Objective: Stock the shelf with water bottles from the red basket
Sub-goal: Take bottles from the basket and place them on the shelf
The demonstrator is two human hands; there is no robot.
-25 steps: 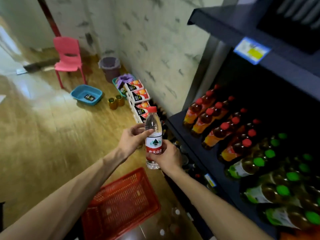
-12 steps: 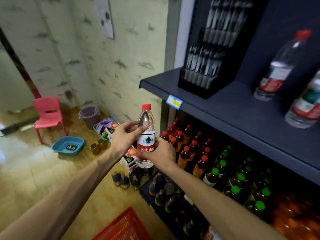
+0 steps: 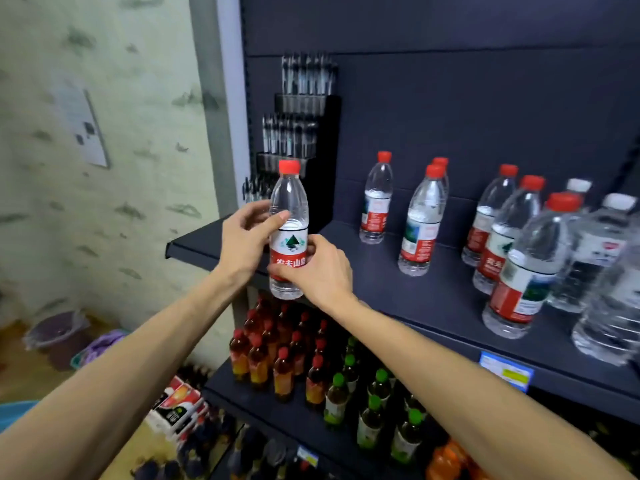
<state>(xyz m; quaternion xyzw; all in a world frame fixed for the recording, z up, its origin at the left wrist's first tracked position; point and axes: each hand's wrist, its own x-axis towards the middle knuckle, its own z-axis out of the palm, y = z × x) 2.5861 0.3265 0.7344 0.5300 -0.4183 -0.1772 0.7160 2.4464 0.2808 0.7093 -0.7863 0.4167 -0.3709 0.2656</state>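
Note:
A clear water bottle with a red cap and a red-and-white label stands upright in the air in front of the dark shelf, near its left end. My left hand grips it around the upper body from the left. My right hand holds its lower labelled part from the right. Several matching water bottles stand on the shelf to the right. The red basket is out of view.
A black pen display rack stands at the shelf's left back. Larger white-capped water bottles crowd the right end. Below, a lower shelf holds red-capped tea bottles and green-capped bottles. The wall is at left.
Both hands have lifted the bottle up from above the basket to the level of the upper shelf. The view has swung up and right, so the basket has left the frame.

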